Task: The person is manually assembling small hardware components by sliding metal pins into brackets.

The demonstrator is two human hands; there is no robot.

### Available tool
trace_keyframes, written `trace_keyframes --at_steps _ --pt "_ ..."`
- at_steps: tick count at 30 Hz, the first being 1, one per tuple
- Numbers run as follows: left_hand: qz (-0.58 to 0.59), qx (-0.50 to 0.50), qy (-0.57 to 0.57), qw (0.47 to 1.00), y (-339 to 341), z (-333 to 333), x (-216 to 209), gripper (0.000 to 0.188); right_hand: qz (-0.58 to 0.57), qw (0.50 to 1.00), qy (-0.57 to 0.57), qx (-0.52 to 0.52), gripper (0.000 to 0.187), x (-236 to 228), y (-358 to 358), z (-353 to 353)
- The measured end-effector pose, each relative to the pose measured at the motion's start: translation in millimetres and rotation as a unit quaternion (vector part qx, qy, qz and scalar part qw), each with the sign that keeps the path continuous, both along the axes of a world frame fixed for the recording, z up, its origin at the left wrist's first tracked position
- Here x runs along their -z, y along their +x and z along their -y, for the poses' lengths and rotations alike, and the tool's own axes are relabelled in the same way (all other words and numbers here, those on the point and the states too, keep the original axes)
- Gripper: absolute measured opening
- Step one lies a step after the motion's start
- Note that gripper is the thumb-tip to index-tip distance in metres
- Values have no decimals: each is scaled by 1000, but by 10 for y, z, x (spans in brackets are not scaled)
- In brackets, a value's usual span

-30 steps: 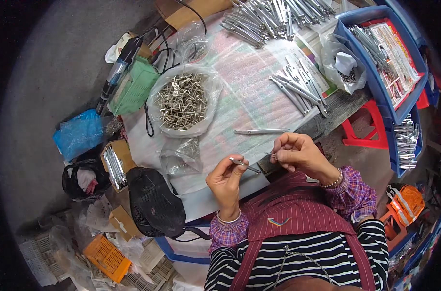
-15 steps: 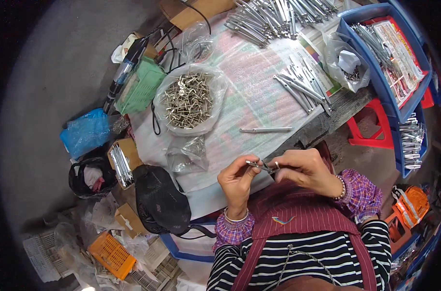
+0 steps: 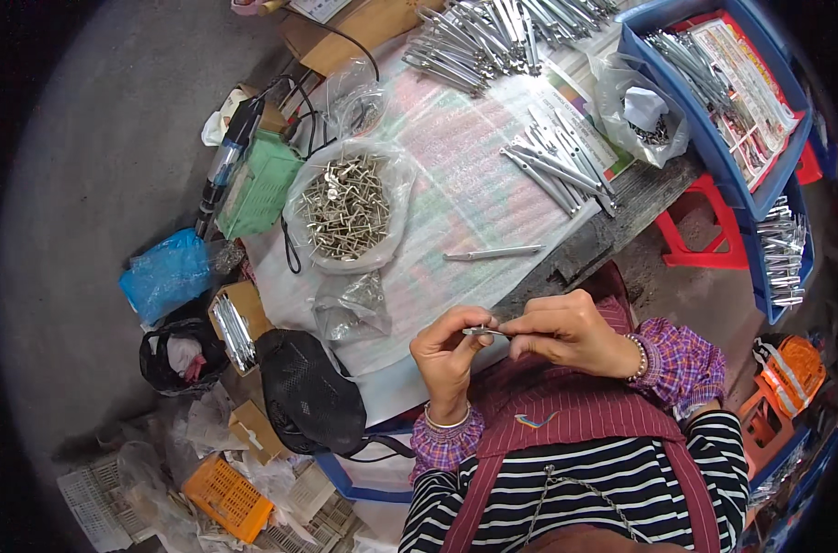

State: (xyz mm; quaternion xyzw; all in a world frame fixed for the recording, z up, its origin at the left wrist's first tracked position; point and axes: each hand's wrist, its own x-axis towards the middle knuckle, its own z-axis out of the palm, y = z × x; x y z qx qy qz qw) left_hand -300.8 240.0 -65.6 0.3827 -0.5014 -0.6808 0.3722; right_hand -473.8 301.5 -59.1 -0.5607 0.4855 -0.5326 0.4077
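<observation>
Centrally, low in the frame, the left hand pinches a small metal piece between thumb and fingers, while the right hand's fingers pinch its right end; whether they grip a separate part too is hidden. Just beyond, near the middle, one strip lies alone on the covered surface. To its upper left sits an open bag of pins; to its upper right, a small strip pile. Farther off, more strips crowd the top edge.
</observation>
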Motion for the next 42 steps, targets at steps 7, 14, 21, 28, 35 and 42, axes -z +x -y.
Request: trace_keyframes --at_steps 7,14,21,28,35,42 --pt "0 1 -14 1000 -17 -3 -26 19 5 1000 -1 12 19 -42 4 -18" --pt "0 3 -50 999 -72 -9 -28 19 -25 998 -28 41 20 -30 22 -54" --pt "100 -35 -169 980 -103 -62 -127 15 -160 981 -111 20 29 -136 -8 -41" --pt "133 31 -244 960 -101 66 -167 17 -351 915 -164 -116 30 -357 -249 136" --pt "3 -44 0 999 -143 2 -160 17 -77 992 -62 -74 12 -243 -240 234" --pt "-61 -57 87 993 -173 -21 -20 20 -15 999 10 -51 13 -89 -198 190"
